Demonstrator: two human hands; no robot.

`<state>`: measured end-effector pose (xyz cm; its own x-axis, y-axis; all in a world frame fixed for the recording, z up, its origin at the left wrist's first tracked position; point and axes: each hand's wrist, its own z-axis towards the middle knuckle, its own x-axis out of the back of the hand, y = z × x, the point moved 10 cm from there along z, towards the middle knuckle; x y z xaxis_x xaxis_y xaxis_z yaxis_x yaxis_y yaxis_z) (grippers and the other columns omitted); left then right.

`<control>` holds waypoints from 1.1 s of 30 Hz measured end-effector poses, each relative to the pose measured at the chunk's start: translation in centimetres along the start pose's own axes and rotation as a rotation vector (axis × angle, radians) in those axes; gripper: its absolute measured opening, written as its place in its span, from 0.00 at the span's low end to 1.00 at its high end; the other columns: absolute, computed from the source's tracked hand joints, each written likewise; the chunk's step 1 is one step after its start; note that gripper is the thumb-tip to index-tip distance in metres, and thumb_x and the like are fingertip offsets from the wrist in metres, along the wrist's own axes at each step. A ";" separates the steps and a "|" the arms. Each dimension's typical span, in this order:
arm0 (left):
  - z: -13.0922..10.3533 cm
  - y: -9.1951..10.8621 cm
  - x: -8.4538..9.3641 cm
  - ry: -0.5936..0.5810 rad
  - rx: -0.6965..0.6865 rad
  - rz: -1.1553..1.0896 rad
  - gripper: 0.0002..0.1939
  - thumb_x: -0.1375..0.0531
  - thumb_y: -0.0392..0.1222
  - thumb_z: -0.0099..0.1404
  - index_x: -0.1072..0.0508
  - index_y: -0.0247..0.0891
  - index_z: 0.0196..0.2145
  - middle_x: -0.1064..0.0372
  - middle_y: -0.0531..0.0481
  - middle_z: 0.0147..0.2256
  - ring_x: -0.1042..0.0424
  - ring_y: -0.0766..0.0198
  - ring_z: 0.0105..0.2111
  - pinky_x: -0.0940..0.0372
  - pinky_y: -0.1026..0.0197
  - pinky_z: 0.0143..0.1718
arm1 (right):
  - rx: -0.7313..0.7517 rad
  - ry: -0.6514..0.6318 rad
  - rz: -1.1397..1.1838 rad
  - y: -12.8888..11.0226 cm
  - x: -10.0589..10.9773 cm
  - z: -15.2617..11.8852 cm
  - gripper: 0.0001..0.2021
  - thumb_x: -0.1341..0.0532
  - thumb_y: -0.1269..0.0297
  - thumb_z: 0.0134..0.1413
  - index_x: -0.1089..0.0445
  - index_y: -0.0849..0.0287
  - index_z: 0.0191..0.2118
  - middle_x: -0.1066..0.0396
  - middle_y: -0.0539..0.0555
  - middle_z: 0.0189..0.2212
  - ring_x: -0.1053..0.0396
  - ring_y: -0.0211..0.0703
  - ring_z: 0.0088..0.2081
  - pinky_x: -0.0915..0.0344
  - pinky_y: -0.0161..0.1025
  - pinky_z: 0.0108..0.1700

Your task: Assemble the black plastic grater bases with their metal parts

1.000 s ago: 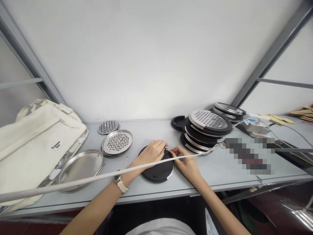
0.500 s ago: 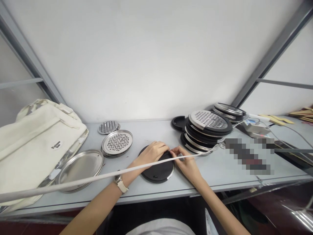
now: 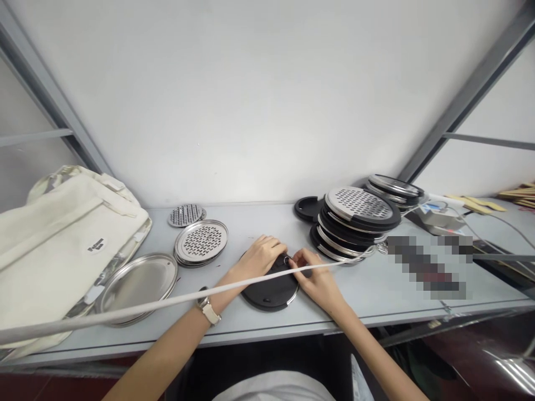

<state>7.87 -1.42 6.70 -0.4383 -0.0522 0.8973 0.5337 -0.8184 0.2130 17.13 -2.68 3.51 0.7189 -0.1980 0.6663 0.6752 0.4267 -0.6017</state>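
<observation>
A black round disc (image 3: 271, 291) with a strip of silver rim lies flat near the table's front edge. My left hand (image 3: 259, 262) lies over its far left part, fingers curled together and gripping near the far edge. At that edge, a small metal ring (image 3: 286, 260) shows between my two hands. The thumb and fingers of my right hand (image 3: 313, 274) pinch at the ring, beside the disc's right side. The fingertips partly hide where the ring meets the disc.
Left are perforated metal grater discs (image 3: 203, 242), plain metal discs (image 3: 140, 285) and a cream bag (image 3: 62, 245). Right stand stacks of black-rimmed discs (image 3: 359, 214), a black part (image 3: 308, 208) and a power strip (image 3: 438, 218). A white cord (image 3: 167, 303) crosses in front.
The small ring shows more clearly between my fingertips now. Both hands stay at the disc with only slight finger movement, and the view has shifted a little.
</observation>
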 end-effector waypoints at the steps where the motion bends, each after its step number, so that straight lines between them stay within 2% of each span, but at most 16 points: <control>1: 0.0 0.1 0.0 -0.005 -0.008 0.007 0.08 0.52 0.33 0.69 0.34 0.37 0.35 0.34 0.49 0.36 0.35 0.63 0.39 0.40 0.57 0.46 | 0.013 -0.009 -0.017 -0.2 -0.1 0.0 0.07 0.47 0.62 0.60 0.40 0.56 0.32 0.35 0.51 0.28 0.38 0.42 0.32 0.41 0.40 0.39; 8: 0.4 0.8 0.2 -0.022 -0.054 0.003 0.07 0.51 0.32 0.69 0.34 0.36 0.39 0.35 0.48 0.38 0.36 0.63 0.41 0.39 0.58 0.46 | 0.024 -0.008 -0.043 -0.4 -0.1 -0.1 0.09 0.46 0.58 0.60 0.42 0.56 0.31 0.37 0.49 0.27 0.38 0.41 0.30 0.41 0.39 0.37; 11: 0.3 1.5 0.1 -0.044 -0.127 0.042 0.07 0.50 0.33 0.68 0.33 0.35 0.40 0.35 0.47 0.39 0.36 0.62 0.42 0.38 0.59 0.45 | -0.005 0.003 -0.021 -0.1 0.2 -0.1 0.06 0.46 0.59 0.59 0.41 0.56 0.37 0.37 0.49 0.27 0.38 0.41 0.31 0.41 0.39 0.38; 15: 0.2 2.1 0.2 -0.022 -0.189 0.090 0.07 0.50 0.35 0.69 0.33 0.35 0.41 0.35 0.46 0.39 0.36 0.62 0.42 0.37 0.58 0.45 | 0.018 -0.006 0.000 -0.3 0.2 -0.2 0.08 0.46 0.61 0.60 0.40 0.56 0.44 0.36 0.49 0.28 0.38 0.42 0.32 0.41 0.40 0.39; 19: 0.1 2.4 0.2 -0.031 -0.218 0.058 0.08 0.50 0.35 0.69 0.33 0.36 0.42 0.36 0.46 0.40 0.36 0.63 0.43 0.37 0.58 0.46 | 0.046 0.014 0.025 -0.4 0.4 -0.2 0.05 0.47 0.63 0.60 0.37 0.57 0.39 0.35 0.51 0.30 0.38 0.42 0.33 0.41 0.40 0.39; 27: 0.5 1.3 0.3 -0.027 -0.113 0.052 0.08 0.51 0.32 0.69 0.34 0.36 0.40 0.36 0.47 0.40 0.36 0.62 0.43 0.37 0.58 0.46 | 0.052 0.027 -0.020 -0.6 0.6 -0.1 0.08 0.49 0.63 0.61 0.40 0.57 0.31 0.37 0.51 0.28 0.40 0.42 0.33 0.41 0.40 0.39; 33: 0.7 0.9 -0.3 -0.048 -0.086 0.056 0.06 0.51 0.34 0.69 0.35 0.37 0.38 0.36 0.47 0.39 0.36 0.61 0.41 0.38 0.57 0.45 | 0.067 0.039 -0.054 -0.7 0.6 0.1 0.10 0.51 0.64 0.62 0.43 0.55 0.29 0.38 0.51 0.27 0.40 0.43 0.32 0.41 0.40 0.38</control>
<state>8.99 -1.75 6.89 -0.3727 -0.0737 0.9250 0.4913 -0.8614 0.1293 17.07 -3.07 4.39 0.6883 -0.2559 0.6788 0.7018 0.4721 -0.5335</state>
